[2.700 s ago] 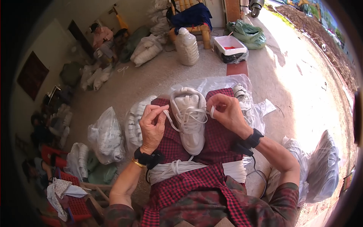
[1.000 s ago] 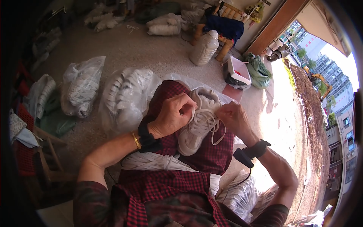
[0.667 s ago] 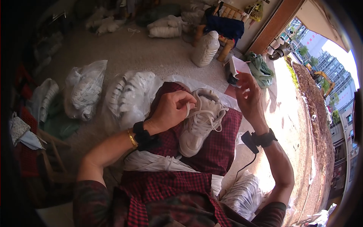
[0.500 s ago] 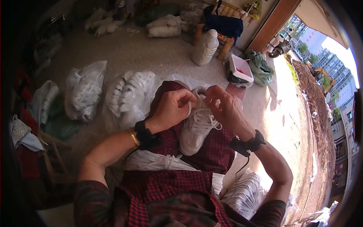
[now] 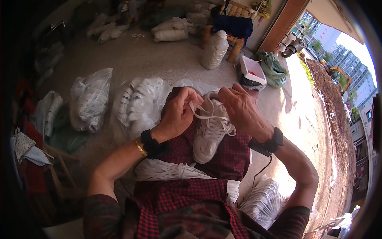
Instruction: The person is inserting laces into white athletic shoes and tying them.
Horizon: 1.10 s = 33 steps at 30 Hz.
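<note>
A white lace-up sneaker (image 5: 206,146) rests on my lap over a red-and-black checked apron (image 5: 230,159), its toe toward me. My left hand (image 5: 175,116) is closed in a pinch on a white shoelace (image 5: 202,116) at the left of the shoe's upper eyelets. On the other side, my right hand (image 5: 246,112) has its fingers curled beside the shoe's collar; what they grip, if anything, is hidden behind the hand. Loops of lace hang over the sneaker's right side. Across my lap lies a bundle of white laces (image 5: 169,170), tied round the middle.
Clear plastic bags of white shoes or shoe parts (image 5: 139,105) lie on the floor ahead and left. Farther off are a large plastic bottle (image 5: 215,51), a white box (image 5: 252,71) and a green sack (image 5: 273,71). Another stuffed bag (image 5: 262,205) sits by my right side.
My hands have drawn apart, the right one moving rightward from the shoe's opening. A length of lace now shows stretched between my left hand and the shoe.
</note>
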Each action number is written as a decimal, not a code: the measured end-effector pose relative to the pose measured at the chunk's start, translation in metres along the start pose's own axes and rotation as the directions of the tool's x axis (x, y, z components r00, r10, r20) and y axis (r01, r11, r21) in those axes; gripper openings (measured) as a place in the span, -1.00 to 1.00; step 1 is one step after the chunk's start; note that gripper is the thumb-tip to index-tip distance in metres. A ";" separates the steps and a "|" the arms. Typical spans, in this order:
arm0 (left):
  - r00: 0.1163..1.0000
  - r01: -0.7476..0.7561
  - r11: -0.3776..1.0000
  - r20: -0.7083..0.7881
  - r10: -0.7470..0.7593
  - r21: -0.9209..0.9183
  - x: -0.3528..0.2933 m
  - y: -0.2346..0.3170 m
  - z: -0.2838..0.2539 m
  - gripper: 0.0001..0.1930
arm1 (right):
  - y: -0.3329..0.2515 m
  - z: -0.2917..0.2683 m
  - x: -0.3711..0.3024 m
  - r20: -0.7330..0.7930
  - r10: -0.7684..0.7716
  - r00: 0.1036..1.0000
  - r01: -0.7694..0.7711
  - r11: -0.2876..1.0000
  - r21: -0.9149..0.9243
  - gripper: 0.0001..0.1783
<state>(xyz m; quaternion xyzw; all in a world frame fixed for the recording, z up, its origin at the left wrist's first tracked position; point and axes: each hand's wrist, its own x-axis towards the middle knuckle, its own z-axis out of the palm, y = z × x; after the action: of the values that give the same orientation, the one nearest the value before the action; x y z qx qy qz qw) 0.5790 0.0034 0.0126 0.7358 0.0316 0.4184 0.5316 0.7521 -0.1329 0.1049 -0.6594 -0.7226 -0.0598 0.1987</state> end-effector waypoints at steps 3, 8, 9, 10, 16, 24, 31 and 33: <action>0.993 0.081 0.994 0.075 -0.087 0.076 -0.004 0.001 -0.012 -0.89 | 0.012 -0.037 -0.013 -0.064 0.054 0.996 -0.061 0.992 -0.109 -0.73; 0.984 -0.171 0.972 0.076 0.161 0.159 0.002 0.067 -0.020 -0.72 | -0.047 -0.076 -0.041 -0.211 0.175 0.962 -0.141 0.976 0.165 -0.82; 0.921 -0.387 0.906 0.028 0.388 0.173 0.007 0.093 -0.020 -0.74 | -0.063 -0.083 -0.045 -0.304 0.059 0.951 -0.023 0.992 0.120 -0.85; 0.827 -0.558 0.797 0.072 0.558 0.233 0.011 0.129 -0.028 -0.80 | -0.084 -0.100 -0.054 -0.417 -0.055 0.907 0.099 0.991 0.085 -0.82; 0.732 -0.630 0.714 -0.074 0.678 0.306 -0.003 0.218 -0.034 -0.75 | -0.146 -0.162 -0.107 -0.664 -0.221 0.714 0.452 0.870 0.196 -0.68; 0.691 -0.698 0.665 0.007 0.723 0.266 -0.005 0.231 -0.037 -0.75 | -0.133 -0.166 -0.164 -0.721 -0.216 0.658 0.461 0.873 0.159 -0.69; 0.671 -0.726 0.648 0.034 0.740 0.231 0.002 0.224 -0.059 -0.76 | -0.129 -0.157 -0.165 -0.736 -0.213 0.642 0.462 0.874 0.150 -0.68; 0.686 -0.709 0.661 0.026 0.727 0.248 -0.007 0.222 -0.059 -0.76 | -0.125 -0.152 -0.138 -0.726 -0.209 0.655 0.475 0.861 0.181 -0.68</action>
<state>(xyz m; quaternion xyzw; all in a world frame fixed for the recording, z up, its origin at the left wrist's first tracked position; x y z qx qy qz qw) 0.4476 -0.0512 0.1929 0.7303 -0.1912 0.6143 0.2297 0.6686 -0.3299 0.2155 -0.3916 -0.7081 -0.2040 0.5511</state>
